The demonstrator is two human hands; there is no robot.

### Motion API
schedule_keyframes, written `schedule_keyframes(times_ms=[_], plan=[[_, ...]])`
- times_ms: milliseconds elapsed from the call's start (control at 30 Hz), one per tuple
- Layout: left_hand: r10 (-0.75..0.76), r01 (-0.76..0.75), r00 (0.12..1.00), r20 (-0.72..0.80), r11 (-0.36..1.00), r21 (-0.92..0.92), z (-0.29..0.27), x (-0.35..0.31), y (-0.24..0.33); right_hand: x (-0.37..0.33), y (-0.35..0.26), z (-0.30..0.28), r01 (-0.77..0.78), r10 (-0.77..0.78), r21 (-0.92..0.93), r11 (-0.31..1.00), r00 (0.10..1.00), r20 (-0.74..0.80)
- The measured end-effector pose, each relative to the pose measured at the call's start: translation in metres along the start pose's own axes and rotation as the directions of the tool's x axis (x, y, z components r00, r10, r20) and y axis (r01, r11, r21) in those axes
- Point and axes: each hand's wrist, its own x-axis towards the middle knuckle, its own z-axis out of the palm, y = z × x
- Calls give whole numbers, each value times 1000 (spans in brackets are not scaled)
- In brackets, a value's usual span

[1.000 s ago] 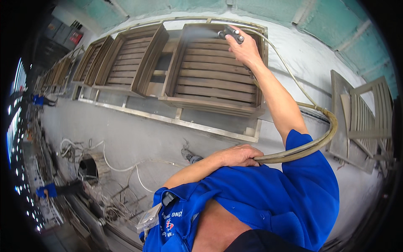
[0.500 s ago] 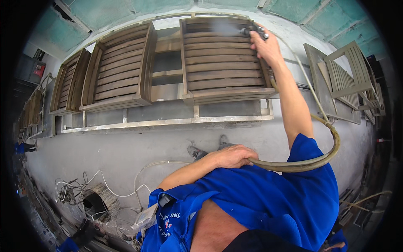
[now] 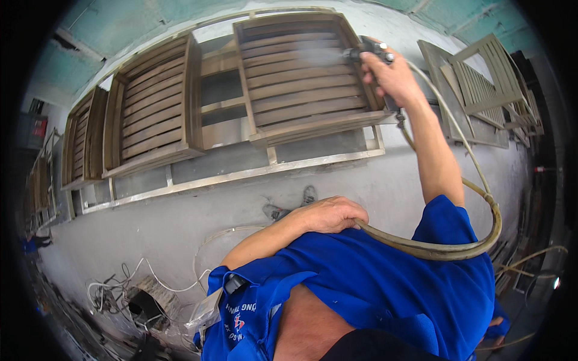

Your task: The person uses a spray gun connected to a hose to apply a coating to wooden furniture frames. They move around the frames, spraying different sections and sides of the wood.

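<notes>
My right hand (image 3: 394,75) grips a dark metal spray gun (image 3: 376,49) at the right side of a brown slatted wooden frame (image 3: 304,81). A pale mist leaves the nozzle leftward and blurs some of the upper slats. Hoses run from the gun down past my right forearm. At my waist, my left hand (image 3: 337,214) is closed around a thick yellowish hose (image 3: 436,248), which loops up to the right. The fingertips of the left hand are partly hidden.
Further brown slatted frames (image 3: 153,99) lie to the left on a long metal-edged stand (image 3: 229,180). Grey-green slatted pieces (image 3: 487,75) lean at the far right. Cables (image 3: 144,265) and a broken block (image 3: 153,301) lie on the floor at the lower left.
The spray has come down a little, from the topmost slats to ones nearer me, with the right hand still on the gun. My view has tilted; the left hand keeps its hold.
</notes>
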Motion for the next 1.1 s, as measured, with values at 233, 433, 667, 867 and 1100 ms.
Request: schedule_keyframes(times_ms=[233,433,667,867,1100], plan=[[38,-39,995,98,999,5,2,13,1,-43,-5,-35,-107,99,-180,978,994,-55],[239,-238,964,116,971,-27,-19,-14,2,-78,-35,-12,-181,175,-165,970,983,-50],[371,-365,903,215,929,-67,-71,-104,11,-93,-81,64,-307,292,-200,930,951,-100],[440,-415,866,236,897,-151,-100,-164,25,-83,-131,78,-531,355,-412,741,830,-431],[538,-482,803,255,839,-253,-111,-187,50,-74,-184,145,-431,427,-377,820,899,-97]])
